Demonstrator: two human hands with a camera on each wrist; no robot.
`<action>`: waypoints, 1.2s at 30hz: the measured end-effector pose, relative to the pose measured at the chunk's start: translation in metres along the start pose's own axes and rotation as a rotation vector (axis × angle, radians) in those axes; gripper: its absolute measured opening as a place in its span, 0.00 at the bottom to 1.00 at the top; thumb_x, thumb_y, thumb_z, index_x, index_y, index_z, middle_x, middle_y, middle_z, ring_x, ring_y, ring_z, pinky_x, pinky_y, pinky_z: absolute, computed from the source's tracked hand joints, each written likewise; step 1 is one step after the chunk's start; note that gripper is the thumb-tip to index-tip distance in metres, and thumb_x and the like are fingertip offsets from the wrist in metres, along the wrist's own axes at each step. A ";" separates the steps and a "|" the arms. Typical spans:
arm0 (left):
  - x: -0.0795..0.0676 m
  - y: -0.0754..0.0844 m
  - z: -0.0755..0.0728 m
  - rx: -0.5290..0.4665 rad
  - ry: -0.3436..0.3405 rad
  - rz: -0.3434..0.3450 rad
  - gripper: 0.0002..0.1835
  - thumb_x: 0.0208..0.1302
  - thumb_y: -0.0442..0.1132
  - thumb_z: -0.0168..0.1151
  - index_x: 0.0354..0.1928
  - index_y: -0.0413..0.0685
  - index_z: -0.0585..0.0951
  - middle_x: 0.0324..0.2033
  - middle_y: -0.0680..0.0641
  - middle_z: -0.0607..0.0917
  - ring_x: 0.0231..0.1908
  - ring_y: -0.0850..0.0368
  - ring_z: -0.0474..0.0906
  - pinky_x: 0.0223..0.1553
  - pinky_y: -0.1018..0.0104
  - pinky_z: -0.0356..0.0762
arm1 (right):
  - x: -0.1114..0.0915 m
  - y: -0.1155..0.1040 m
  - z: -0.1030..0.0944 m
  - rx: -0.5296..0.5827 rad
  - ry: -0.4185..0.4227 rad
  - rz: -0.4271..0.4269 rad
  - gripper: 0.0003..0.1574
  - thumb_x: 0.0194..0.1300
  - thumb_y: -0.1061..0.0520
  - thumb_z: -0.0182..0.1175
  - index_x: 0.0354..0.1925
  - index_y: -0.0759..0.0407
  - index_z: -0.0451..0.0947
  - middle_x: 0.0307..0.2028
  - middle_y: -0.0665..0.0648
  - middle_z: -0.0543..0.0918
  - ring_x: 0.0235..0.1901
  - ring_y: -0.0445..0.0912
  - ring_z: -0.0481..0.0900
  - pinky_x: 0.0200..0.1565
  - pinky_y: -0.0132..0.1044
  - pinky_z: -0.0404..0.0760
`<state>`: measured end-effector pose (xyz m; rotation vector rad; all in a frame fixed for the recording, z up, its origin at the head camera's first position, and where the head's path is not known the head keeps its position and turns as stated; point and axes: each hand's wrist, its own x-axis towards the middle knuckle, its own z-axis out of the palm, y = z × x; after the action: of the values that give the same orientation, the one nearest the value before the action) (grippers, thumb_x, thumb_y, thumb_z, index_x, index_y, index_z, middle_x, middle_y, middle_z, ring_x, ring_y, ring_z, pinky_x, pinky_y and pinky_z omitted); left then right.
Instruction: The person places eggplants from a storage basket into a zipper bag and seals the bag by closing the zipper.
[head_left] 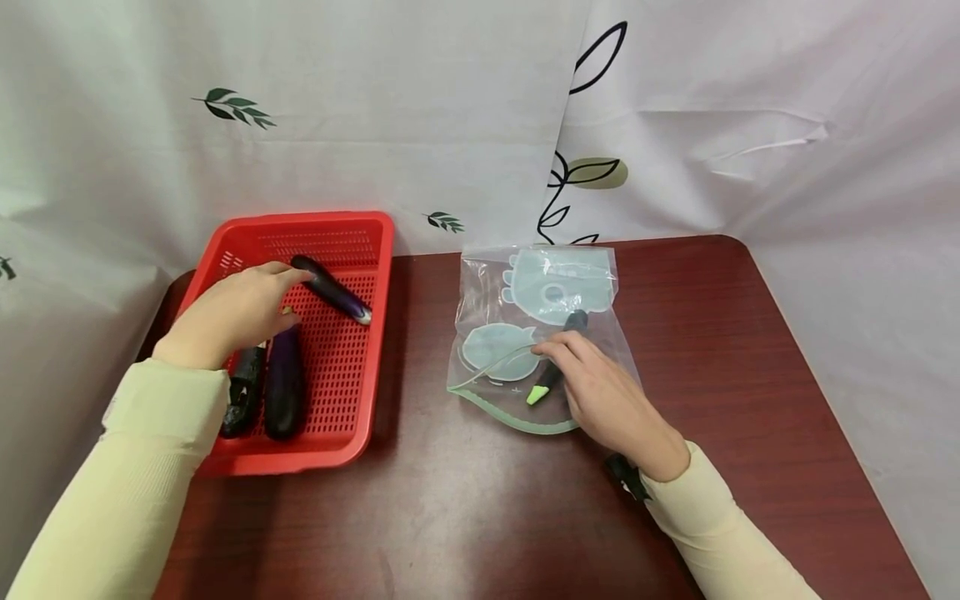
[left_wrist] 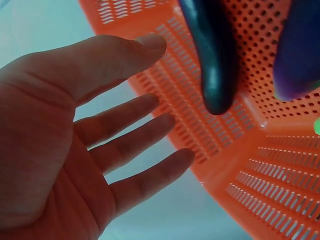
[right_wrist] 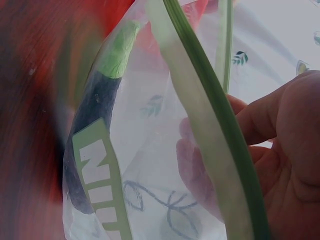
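Observation:
My left hand hovers over the red basket, its fingertips close to a slim eggplant near the back. Beneath the thumb lies a fatter eggplant. The left wrist view shows spread fingers with nothing between them, beside a dark eggplant. My right hand pinches the open edge of a clear zip bag with a green seal strip. Some of its fingers show through the plastic. Inside the bag rests a dark eggplant with a green end, partly covered by printing.
The basket stands at the left of the dark red tabletop, against a white printed curtain. The bag lies right of the basket. A black wrist device sits under my right wrist.

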<state>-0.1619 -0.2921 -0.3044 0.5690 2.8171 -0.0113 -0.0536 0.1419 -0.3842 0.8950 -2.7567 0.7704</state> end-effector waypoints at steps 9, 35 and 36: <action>0.011 -0.015 0.009 -0.002 0.006 0.009 0.36 0.57 0.33 0.71 0.68 0.34 0.70 0.66 0.24 0.63 0.64 0.22 0.58 0.59 0.29 0.64 | 0.001 0.001 0.001 0.007 -0.004 -0.007 0.26 0.67 0.73 0.50 0.59 0.60 0.75 0.55 0.57 0.75 0.56 0.50 0.75 0.55 0.45 0.78; 0.036 -0.040 0.033 0.022 -0.068 -0.004 0.41 0.55 0.30 0.72 0.71 0.37 0.65 0.69 0.23 0.56 0.66 0.20 0.50 0.57 0.23 0.60 | 0.001 0.002 0.003 -0.008 0.006 -0.014 0.26 0.66 0.73 0.48 0.59 0.59 0.75 0.55 0.56 0.76 0.56 0.49 0.76 0.54 0.44 0.77; 0.037 -0.041 0.033 0.024 -0.067 -0.002 0.41 0.55 0.30 0.72 0.71 0.37 0.65 0.69 0.23 0.56 0.66 0.20 0.51 0.57 0.23 0.60 | 0.001 0.002 0.003 -0.010 0.007 -0.015 0.26 0.66 0.73 0.48 0.59 0.59 0.75 0.55 0.56 0.76 0.56 0.49 0.76 0.54 0.44 0.77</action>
<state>-0.2016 -0.3177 -0.3478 0.5608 2.7554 -0.0630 -0.0552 0.1413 -0.3871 0.9088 -2.7425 0.7552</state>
